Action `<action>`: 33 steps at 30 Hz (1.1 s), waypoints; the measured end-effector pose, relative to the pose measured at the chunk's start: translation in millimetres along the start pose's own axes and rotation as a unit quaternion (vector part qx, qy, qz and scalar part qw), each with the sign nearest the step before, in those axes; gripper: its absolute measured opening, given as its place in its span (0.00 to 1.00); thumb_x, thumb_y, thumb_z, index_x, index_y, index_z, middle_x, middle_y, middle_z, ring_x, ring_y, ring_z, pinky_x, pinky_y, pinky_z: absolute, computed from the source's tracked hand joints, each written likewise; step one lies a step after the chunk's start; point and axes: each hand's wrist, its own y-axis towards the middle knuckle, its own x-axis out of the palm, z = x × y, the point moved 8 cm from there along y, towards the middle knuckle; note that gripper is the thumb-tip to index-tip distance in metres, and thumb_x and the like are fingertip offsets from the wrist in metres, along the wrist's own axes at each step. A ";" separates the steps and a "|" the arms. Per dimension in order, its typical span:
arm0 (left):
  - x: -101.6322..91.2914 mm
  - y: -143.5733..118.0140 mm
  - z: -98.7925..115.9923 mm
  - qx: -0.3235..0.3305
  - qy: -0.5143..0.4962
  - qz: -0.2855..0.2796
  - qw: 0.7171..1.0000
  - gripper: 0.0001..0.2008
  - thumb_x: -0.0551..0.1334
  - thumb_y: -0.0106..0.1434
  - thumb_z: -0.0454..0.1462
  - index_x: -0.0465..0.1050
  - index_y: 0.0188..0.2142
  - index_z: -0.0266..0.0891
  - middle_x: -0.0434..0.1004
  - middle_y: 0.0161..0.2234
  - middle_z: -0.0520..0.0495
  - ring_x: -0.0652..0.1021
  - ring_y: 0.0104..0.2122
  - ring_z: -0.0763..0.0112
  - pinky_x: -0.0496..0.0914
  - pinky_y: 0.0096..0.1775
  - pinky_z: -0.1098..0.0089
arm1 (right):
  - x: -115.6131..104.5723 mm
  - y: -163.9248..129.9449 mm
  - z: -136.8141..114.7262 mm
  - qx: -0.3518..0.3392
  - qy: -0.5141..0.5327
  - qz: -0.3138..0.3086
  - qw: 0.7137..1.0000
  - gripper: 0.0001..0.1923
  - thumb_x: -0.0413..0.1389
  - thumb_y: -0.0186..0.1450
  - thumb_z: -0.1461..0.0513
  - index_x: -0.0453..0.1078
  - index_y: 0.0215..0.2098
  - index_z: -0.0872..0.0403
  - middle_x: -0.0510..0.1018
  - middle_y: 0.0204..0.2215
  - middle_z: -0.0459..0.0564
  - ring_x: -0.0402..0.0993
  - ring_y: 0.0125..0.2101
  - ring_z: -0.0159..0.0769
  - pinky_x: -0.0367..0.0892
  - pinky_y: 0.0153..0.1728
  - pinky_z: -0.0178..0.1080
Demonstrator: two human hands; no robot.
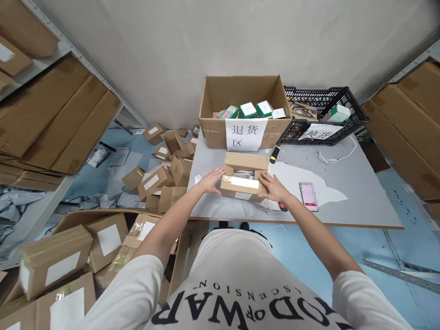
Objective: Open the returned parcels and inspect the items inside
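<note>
A small brown cardboard parcel (244,176) with a white label lies on the grey table (360,192), its top flaps partly apart. My left hand (210,180) presses against its left end. My right hand (273,187) holds its right end, fingers over the near corner. Both hands grip the parcel from the sides.
Behind the parcel stands an open carton (244,112) with a paper sign and small green-white boxes inside. A black plastic crate (323,114) sits to its right. A phone (308,195), a white cable (338,156) and a yellow-black cutter (274,154) lie on the table. Many parcels (161,176) pile on the floor at left; shelves flank both sides.
</note>
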 end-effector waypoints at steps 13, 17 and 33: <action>9.1 4.5 -5.9 -0.008 -0.056 0.011 0.998 0.52 0.72 0.43 0.49 0.51 0.63 0.38 0.50 0.64 0.32 0.59 0.62 0.57 0.52 0.61 0.55 | 3.9 -12.2 -13.6 0.034 0.006 0.072 0.997 0.23 0.63 0.54 0.55 0.63 0.45 0.53 0.72 0.47 0.55 0.67 0.51 0.49 0.53 0.56 0.56; 9.1 5.2 -6.2 -0.005 -0.070 0.011 0.997 0.53 0.71 0.44 0.48 0.48 0.64 0.35 0.49 0.64 0.33 0.58 0.63 0.55 0.51 0.62 0.53 | -9.0 -16.7 -28.8 0.025 -0.109 0.123 0.986 0.04 0.52 0.63 0.67 0.67 0.35 0.53 0.76 0.30 0.50 0.72 0.36 0.41 0.57 0.55 0.48; 6.9 1.8 2.1 -0.029 -0.003 -0.026 0.999 0.44 0.59 0.50 0.32 0.44 0.65 0.33 0.47 0.66 0.37 0.63 0.61 0.59 0.56 0.60 0.61 | 69.7 -69.5 -54.5 0.054 -0.186 0.084 0.977 0.34 0.43 0.60 0.73 0.51 0.65 0.59 0.53 0.65 0.59 0.47 0.64 0.48 0.43 0.60 0.61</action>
